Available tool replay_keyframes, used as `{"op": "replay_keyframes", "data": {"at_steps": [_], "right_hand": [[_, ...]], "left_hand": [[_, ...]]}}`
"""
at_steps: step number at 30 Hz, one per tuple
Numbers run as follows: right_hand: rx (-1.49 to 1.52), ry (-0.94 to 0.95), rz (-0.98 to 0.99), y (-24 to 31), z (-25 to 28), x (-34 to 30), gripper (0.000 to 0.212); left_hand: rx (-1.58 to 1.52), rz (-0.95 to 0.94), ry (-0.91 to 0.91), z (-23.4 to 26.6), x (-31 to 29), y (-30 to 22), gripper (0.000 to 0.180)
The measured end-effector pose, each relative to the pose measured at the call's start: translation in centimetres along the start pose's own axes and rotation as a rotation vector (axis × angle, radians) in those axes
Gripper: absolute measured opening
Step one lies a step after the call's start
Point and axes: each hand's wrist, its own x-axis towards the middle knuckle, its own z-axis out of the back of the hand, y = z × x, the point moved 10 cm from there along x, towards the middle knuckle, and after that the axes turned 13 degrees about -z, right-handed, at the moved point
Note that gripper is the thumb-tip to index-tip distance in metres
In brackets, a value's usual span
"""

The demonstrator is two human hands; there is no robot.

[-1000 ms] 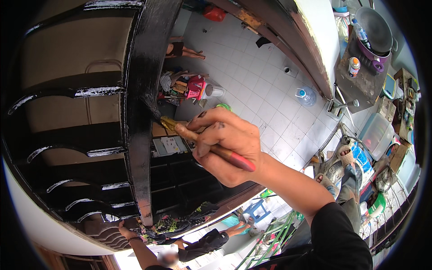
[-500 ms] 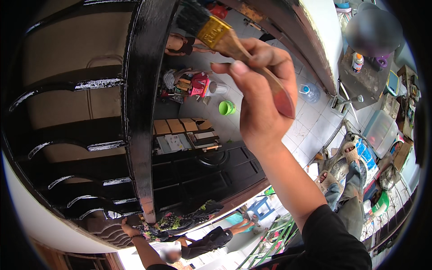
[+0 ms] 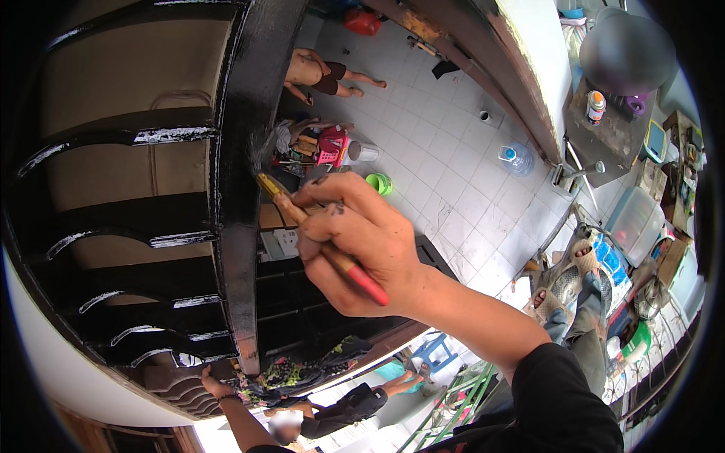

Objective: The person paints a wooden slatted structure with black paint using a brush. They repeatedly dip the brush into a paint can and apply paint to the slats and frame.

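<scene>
My right hand [image 3: 370, 245] is closed round the handle of a paintbrush [image 3: 362, 281], red at its end and gold at the ferrule. Its dark bristles press on a glossy black wooden post [image 3: 240, 219]. Left of this post runs a black slatted frame [image 3: 128, 215], whose curved slats carry bright white glints along their edges. At the lower left my left hand [image 3: 217, 386] grips the bottom of the frame, with some fingers hidden. Beside that hand lies a dark flowered cloth [image 3: 306, 370].
Beyond the post, the tiled floor holds a green bucket [image 3: 380, 183], a water jug [image 3: 516, 159] and a pink basket [image 3: 332, 145]. One person [image 3: 313, 72] is at the top, another [image 3: 355, 405] below. At right are a spray can [image 3: 596, 108] and a plastic box [image 3: 633, 226].
My right hand has moved down and left and turned over, bringing the paintbrush from the upper middle onto the black post. My left hand stays in place.
</scene>
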Motion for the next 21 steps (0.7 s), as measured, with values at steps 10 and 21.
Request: {"op": "replay_keyframes", "data": {"at_steps": [10,21], "right_hand": [[-0.028,0.069,0.016,-0.7,1.6,2.9,0.018],[0.14,0.526,0.163,-0.8,6.9,11.9,0.023]], "left_hand": [[0.045,-0.014,-0.058,0.6,-0.2,-0.5,0.022],[0.042,-0.039,-0.063,0.5,-0.1,-0.7,0.021]]}}
